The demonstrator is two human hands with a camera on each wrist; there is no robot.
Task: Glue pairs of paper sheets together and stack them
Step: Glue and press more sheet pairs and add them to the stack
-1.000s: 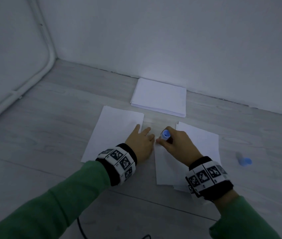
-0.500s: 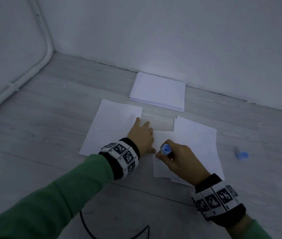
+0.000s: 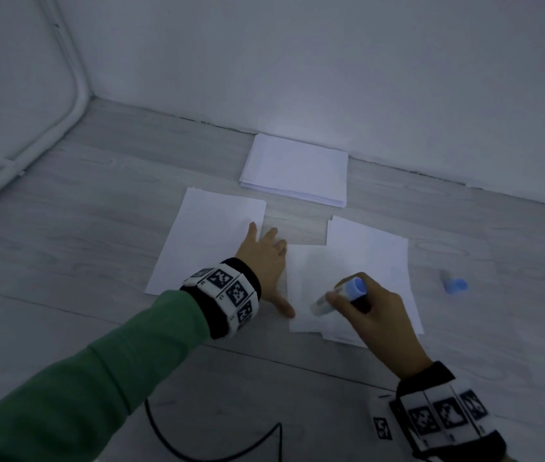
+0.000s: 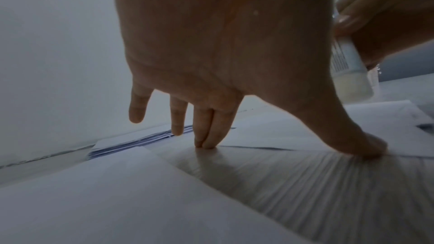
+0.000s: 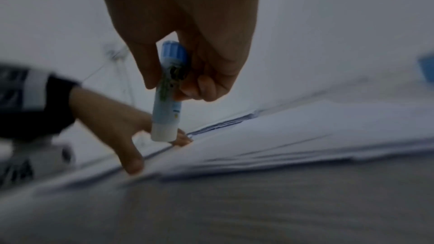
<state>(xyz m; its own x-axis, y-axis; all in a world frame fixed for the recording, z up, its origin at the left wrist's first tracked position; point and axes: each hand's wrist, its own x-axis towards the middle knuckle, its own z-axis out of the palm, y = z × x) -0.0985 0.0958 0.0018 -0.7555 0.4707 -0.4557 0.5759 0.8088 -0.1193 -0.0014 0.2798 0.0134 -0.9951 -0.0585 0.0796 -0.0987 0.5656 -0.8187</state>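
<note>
I see my right hand [image 3: 376, 311] curled around a glue stick [image 3: 337, 296], thumb and fingers wrapped about its middle. The stick's long axis is tilted: its blue twist end points up and toward the far right, its pale open end points down and to the left, just over the top sheet [image 3: 347, 271] of a loose pile of paper on the pale wooden counter [image 3: 64, 261]. From the right wrist view the tip looks close to the paper, but I cannot tell whether it touches. My left hand [image 3: 266, 261] is spread flat with straight fingers, the thumb and two fingertips pressing at the left edge of that sheet. Just left of it lies a single sheet [image 3: 204, 235]. A neat stack of paper [image 3: 297, 168] sits farther back against the wall. The blue cap [image 3: 454, 284] lies on the counter, well apart to the right.
</note>
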